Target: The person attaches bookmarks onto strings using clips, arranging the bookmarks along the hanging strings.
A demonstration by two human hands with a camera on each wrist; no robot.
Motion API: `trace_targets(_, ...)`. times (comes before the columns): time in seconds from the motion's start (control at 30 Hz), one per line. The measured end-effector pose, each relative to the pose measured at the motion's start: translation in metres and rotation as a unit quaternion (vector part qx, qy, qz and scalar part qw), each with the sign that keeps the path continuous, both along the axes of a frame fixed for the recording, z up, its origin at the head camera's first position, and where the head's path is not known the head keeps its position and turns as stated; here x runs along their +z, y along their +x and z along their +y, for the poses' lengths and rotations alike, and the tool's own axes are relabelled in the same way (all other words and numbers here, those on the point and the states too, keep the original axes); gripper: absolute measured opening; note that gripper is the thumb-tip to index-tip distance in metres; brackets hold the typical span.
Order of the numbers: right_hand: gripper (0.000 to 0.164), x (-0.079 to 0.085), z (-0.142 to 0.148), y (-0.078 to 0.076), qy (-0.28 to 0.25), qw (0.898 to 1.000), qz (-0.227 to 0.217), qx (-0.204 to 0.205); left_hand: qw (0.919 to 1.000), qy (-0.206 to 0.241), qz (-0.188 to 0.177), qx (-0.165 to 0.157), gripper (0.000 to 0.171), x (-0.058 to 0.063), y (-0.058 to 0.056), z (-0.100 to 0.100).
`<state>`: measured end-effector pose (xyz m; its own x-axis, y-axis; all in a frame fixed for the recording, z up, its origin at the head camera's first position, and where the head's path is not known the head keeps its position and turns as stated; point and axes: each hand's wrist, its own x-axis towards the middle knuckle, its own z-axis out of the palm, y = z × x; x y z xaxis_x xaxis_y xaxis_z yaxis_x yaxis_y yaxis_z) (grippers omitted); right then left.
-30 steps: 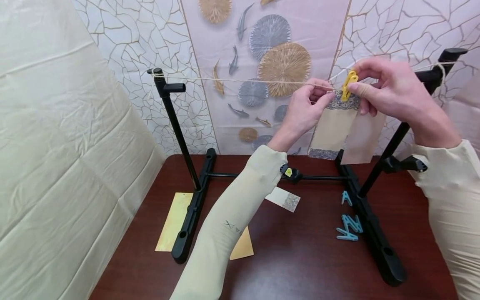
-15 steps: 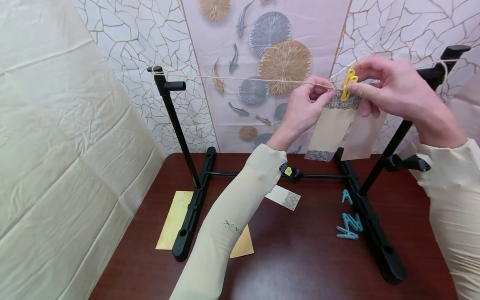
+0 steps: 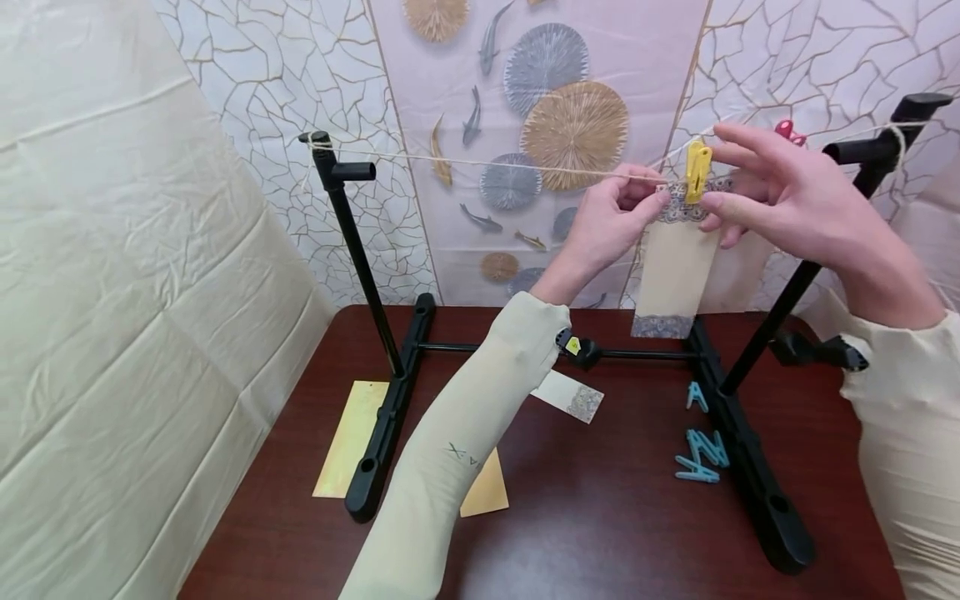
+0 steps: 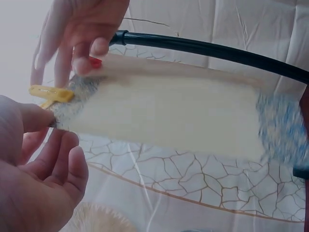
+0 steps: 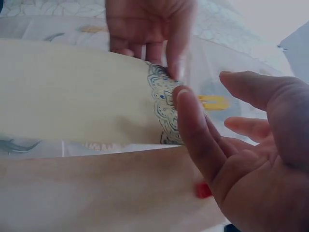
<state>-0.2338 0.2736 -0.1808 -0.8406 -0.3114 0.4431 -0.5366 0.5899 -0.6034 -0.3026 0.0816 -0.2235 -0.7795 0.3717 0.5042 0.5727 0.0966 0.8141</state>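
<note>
A cream card [image 3: 675, 262] with patterned lace bands at both ends hangs from the string [image 3: 465, 160], a yellow clothespin [image 3: 698, 171] clamped over its top band. My left hand [image 3: 611, 221] pinches the card's top left corner by the string, between thumb and fingers. Beside the clothespin, my right hand [image 3: 802, 200] has its fingers spread and apart from the clip; in the right wrist view the thumb and fingers [image 5: 251, 92] stand wide. Behind it hangs a plain pinkish card [image 3: 738, 271], partly hidden, near a red clothespin [image 3: 784, 129].
Black stand posts [image 3: 360, 258] bear the string at both sides. Several light blue clothespins [image 3: 697, 473] lie by the right foot. On the table lie a yellow card [image 3: 351, 437], a white lace-ended card [image 3: 567, 395] and a tan card [image 3: 487, 487] partly under the left sleeve.
My right hand has let go of the yellow clothespin and spread its fingers, shifting slightly right. The cream card now hangs straighter, and the red clothespin has come into view. The left hand stays put.
</note>
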Motion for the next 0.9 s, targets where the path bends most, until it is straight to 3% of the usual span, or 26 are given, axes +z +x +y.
trace_targets(0.23,0.068,-0.020,0.000,0.040,-0.016,0.998,0.050,-0.016,0.9994,-0.011,-0.028,-0.013,0.020,-0.015,-0.001,-0.010)
trace_targets(0.4,0.073,-0.042,-0.003,0.061,-0.020,0.993,0.112,0.002,0.9986,0.000,-0.044,-0.028,0.019,-0.026,-0.001,-0.018)
trace_targets(0.7,0.068,-0.075,-0.001,0.065,-0.032,0.990,0.131,0.027,0.9971,0.030,-0.061,-0.034,0.018,-0.049,-0.005,-0.032)
trace_targets(0.9,0.052,-0.095,-0.004,0.063,-0.113,0.989,0.074,0.065,0.9952,0.047,-0.081,-0.029,0.017,-0.057,0.001,-0.043)
